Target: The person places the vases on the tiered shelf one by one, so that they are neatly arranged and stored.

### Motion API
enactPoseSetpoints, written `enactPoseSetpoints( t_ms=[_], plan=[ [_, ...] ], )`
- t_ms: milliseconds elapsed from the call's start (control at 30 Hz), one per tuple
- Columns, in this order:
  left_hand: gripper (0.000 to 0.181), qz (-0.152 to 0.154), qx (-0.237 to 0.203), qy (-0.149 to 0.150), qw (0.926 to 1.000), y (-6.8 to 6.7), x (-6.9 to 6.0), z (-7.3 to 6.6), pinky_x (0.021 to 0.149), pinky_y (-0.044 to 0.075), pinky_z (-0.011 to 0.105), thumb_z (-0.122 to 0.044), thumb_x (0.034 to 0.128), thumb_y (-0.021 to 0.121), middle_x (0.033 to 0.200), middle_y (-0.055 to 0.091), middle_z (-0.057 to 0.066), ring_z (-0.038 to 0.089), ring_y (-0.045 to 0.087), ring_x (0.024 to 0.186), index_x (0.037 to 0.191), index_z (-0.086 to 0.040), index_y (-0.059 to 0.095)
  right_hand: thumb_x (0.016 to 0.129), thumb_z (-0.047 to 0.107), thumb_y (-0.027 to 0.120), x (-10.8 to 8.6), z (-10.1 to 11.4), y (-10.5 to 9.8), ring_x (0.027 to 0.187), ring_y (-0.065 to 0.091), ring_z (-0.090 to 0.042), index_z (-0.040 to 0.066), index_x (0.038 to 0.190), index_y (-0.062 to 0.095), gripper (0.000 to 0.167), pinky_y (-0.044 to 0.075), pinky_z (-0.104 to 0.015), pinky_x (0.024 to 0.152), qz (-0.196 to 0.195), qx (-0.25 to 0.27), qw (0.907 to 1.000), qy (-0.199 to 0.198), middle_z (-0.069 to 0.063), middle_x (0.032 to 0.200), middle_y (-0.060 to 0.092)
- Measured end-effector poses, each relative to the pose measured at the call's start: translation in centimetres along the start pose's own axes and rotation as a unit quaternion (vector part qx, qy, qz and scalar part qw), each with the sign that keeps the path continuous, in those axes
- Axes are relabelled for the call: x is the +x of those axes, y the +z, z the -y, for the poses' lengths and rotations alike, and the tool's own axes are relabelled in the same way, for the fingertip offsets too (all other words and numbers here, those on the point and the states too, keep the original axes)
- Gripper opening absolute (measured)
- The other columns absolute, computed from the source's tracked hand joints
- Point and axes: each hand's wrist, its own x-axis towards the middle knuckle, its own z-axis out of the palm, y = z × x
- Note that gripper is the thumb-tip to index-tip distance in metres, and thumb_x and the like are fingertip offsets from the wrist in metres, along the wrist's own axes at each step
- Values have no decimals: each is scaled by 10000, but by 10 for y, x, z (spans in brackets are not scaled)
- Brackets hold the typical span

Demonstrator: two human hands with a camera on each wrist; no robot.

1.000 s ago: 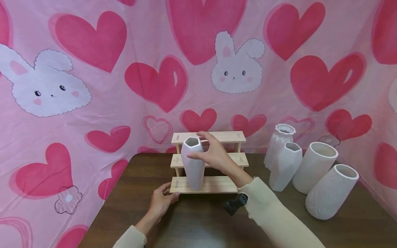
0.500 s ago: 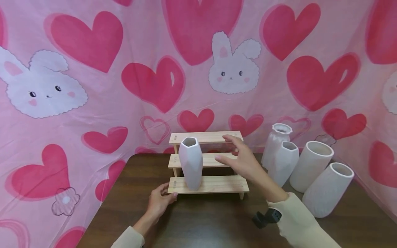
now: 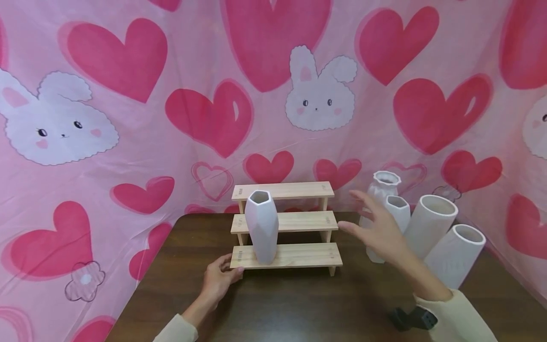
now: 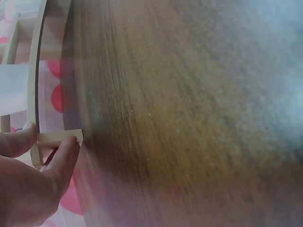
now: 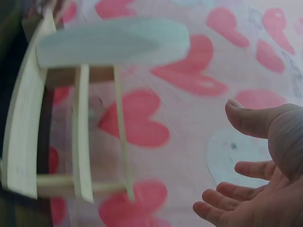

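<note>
A white faceted vase (image 3: 262,228) stands upright on the lowest step, toward the left end, of a three-step wooden display stand (image 3: 307,255). My left hand (image 3: 216,280) grips the left end of that step. In the left wrist view, the thumb lies against the board (image 4: 34,90) and a finger touches the short leg (image 4: 59,137). With its fingers apart and holding nothing, my right hand (image 3: 382,235) is in the air right of the stand, in front of the other vases. The right wrist view also shows this hand (image 5: 265,175) away from the vase (image 5: 113,42).
At the right of the dark wooden table (image 3: 290,308) stand a fluted-rim vase (image 3: 383,187), a second faceted vase (image 3: 399,213), a smooth round-mouthed vase (image 3: 431,223) and another round-mouthed vase (image 3: 455,259). My right hand partly hides them. A pink heart-patterned cloth (image 3: 273,133) hangs behind.
My right hand has let go of the vase on the lowest step and moved right toward the other vases. The left hand stays on the stand. The view has shifted slightly.
</note>
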Motion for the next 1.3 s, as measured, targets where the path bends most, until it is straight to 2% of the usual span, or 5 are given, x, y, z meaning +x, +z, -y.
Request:
enactPoseSetpoints(
  t_ms=[167, 433, 633, 800, 1300],
  plan=[
    [554, -23, 93, 1, 10000, -1, 1, 0, 727, 615, 356, 43, 837, 707, 1043, 647, 272, 301, 691, 822, 1319, 141, 454, 818, 222, 787, -11, -7, -31, 1232, 448, -405, 74, 1453, 382, 768, 433, -594, 968, -246, -314, 9990, 212, -192, 1382, 440],
    [536, -17, 163, -32, 9999, 0, 2, 1, 729, 614, 338, 34, 837, 712, 1039, 654, 252, 294, 688, 831, 1310, 126, 477, 810, 261, 791, -32, -25, -75, 1184, 420, -421, 120, 1471, 363, 800, 308, 69, 781, -541, -854, 9935, 518, -205, 1356, 447],
    [533, -22, 153, 7, 9999, 1, 1, 0, 734, 614, 345, 29, 835, 715, 1022, 658, 241, 291, 686, 833, 1304, 128, 482, 780, 305, 806, -50, -57, -114, 1130, 390, -550, 61, 1490, 307, 902, 561, -421, 759, -772, -1560, 9795, 1013, -332, 1350, 378],
    [548, 46, 102, 74, 9999, 1, 1, 1, 747, 612, 359, 29, 836, 714, 1031, 651, 260, 290, 685, 835, 1309, 144, 464, 789, 340, 774, -71, -91, -144, 1240, 226, -625, -10, 1517, 131, 1033, 272, -826, 800, -379, -1906, 9716, 1350, -421, 1415, 224],
    [548, 27, 95, 19, 9999, 0, 2, 1, 738, 610, 308, 39, 830, 716, 1060, 648, 267, 280, 688, 854, 1310, 135, 470, 847, 314, 722, -100, -123, -139, 1070, 328, -597, -70, 1478, 199, 906, 287, -811, 787, 61, -1686, 9725, 1603, -443, 1293, 332]
  ],
)
